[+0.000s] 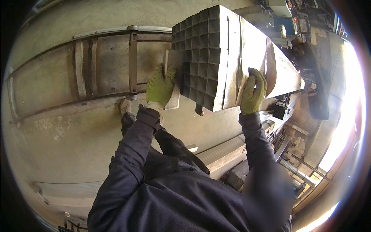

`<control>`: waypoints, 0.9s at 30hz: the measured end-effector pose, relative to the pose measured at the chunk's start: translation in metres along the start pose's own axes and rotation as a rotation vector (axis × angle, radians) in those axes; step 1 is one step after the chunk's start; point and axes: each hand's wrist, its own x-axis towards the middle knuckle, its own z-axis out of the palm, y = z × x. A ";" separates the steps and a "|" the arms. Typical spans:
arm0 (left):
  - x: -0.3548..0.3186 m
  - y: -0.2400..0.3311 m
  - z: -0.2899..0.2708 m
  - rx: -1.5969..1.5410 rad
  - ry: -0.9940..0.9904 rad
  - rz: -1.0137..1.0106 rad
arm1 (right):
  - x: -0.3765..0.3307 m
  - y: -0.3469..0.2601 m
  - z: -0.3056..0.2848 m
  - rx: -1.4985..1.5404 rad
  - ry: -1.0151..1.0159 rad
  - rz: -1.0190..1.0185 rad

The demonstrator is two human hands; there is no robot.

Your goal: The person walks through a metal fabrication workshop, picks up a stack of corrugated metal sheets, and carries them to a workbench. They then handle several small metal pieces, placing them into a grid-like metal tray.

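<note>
A tall bundle of square metal tubes [203, 62] shows its open ends toward the left. My left hand [160, 88], in a green knit glove, is closed on a flat-sided piece [173, 99] just left of those ends. The upper part of this piece is blurred, so its exact kind cannot be made out. My right hand [255, 91], gloved the same way, lies against the near side of the bundle. Its fingers are curled and pressed together at the edge of a narrow strip; what they grip is partly hidden.
A long metal frame with cross bars [132, 62] lies at the left. Long pale bars [224, 150] are stacked behind my legs at the right. More long stock [69, 189] lies at the lower left. Equipment and clutter [295, 38] fill the far right.
</note>
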 end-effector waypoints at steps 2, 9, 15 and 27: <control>-0.002 -0.002 0.001 -0.011 0.015 -0.021 | 0.001 -0.002 0.001 0.071 0.006 -0.011; -0.005 -0.006 0.000 0.052 0.018 0.004 | 0.003 -0.007 0.002 0.089 0.059 -0.048; 0.035 0.042 -0.020 0.069 0.206 0.102 | 0.003 -0.004 0.003 0.076 0.070 -0.064; 0.054 0.104 -0.025 0.161 0.035 0.170 | 0.005 -0.009 -0.002 -0.015 0.041 -0.051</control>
